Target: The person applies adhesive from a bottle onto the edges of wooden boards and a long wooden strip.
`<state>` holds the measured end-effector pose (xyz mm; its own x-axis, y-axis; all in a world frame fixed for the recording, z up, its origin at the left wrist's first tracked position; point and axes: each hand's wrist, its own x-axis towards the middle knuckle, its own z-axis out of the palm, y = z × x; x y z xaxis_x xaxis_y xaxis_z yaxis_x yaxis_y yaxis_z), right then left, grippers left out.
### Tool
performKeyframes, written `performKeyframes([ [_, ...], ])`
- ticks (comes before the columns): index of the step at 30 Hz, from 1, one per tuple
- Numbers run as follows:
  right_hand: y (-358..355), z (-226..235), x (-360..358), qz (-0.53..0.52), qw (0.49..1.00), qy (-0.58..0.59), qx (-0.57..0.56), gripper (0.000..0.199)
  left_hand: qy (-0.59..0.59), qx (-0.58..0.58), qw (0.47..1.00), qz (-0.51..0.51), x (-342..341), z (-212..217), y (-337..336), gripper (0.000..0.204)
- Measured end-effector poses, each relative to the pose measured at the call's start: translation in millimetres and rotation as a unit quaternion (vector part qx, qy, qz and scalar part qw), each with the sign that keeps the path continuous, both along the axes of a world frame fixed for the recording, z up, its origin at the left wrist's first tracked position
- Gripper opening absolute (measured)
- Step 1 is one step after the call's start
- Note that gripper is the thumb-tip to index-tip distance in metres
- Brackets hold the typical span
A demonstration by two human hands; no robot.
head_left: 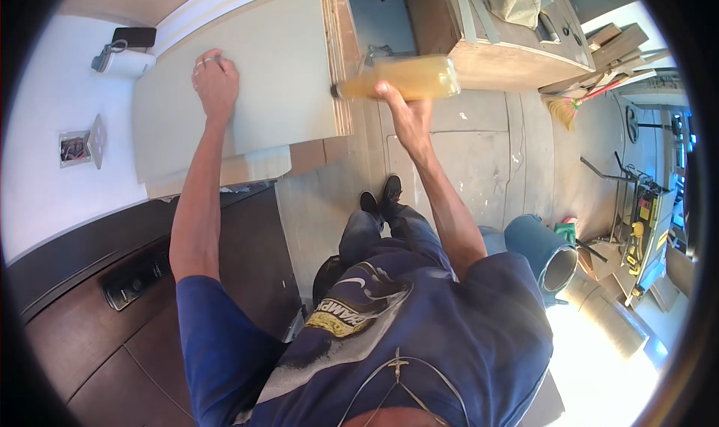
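Note:
My right hand (408, 113) is wrapped round a clear plastic bottle (419, 77) of yellowish liquid. The bottle lies sideways in the air, its dark cap pointing left, close to the layered edge of a stack of boards (333, 53); it is slightly blurred. My left hand (215, 86) rests on the pale grey top board (277, 60), fingers curled in, back upward, a ring on one finger. Nothing shows in it, though its palm side is hidden.
A wooden cabinet (517, 64) with a cloth bag (513, 4) stands at the far right. Beside it are a broom (563, 111) and wood offcuts. A blue barrel (535, 240) is to my right. At the left are a white mug (123, 60) and an open wall socket (75, 148).

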<state>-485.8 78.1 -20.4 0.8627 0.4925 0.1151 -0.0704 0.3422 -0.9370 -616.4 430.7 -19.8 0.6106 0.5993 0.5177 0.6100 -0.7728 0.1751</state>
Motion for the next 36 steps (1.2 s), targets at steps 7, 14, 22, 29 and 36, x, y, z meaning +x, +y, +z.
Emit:
performKeyframes([
  [7, 13, -4, 16, -0.005, 1.0, 0.006, 0.013, 0.032, -0.003, -0.003, 1.0, 0.004, 0, 1, -1, 0.027],
  [14, -16, -21, 10, -0.003, 0.997, 0.068, 0.026, 0.031, 0.002, -0.004, 1.0, -0.001, -2, -3, 3, 0.027],
  [22, -6, -45, 37, 0.016, 0.984, 0.167, 0.058, 0.036, -0.003, -0.003, 1.0, -0.005, -2, -3, 5, 0.028],
  [29, 2, -42, 31, 0.027, 0.988, 0.145, 0.045, 0.036, -0.006, -0.002, 1.0, -0.003, 1, -1, 2, 0.027],
  [36, -31, -18, -14, 0.025, 0.996, -0.011, -0.079, 0.034, -0.002, 0.011, 1.0, 0.004, -2, 0, 1, 0.027],
])
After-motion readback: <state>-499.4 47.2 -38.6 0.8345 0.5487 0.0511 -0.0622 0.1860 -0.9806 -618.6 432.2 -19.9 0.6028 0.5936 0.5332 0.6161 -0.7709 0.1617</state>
